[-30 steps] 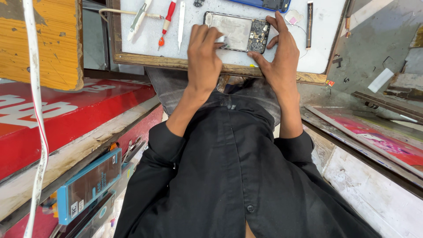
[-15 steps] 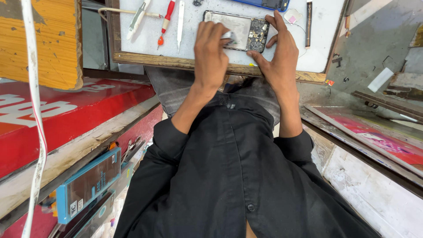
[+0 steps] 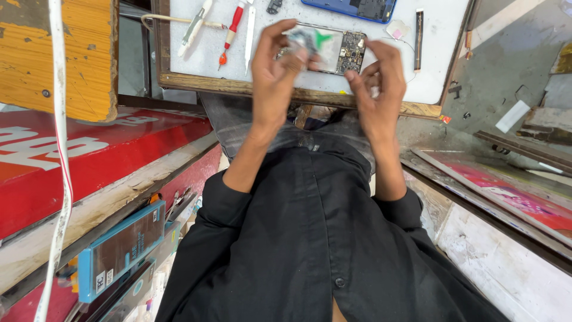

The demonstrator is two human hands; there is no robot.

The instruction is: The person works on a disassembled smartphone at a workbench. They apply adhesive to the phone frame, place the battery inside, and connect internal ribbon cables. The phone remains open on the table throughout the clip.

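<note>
Pinching a small crumpled film piece over the opened grey phone, left hand is risking tearing it; right hand fingers are hanging released beside the phone.

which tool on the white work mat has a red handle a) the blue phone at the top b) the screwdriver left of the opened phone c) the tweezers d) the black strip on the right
b: the screwdriver with the red handle lies on the white work mat, left of the opened phone with its circuit board bare, beside the silver metal tweezers, near the left hand.
</note>
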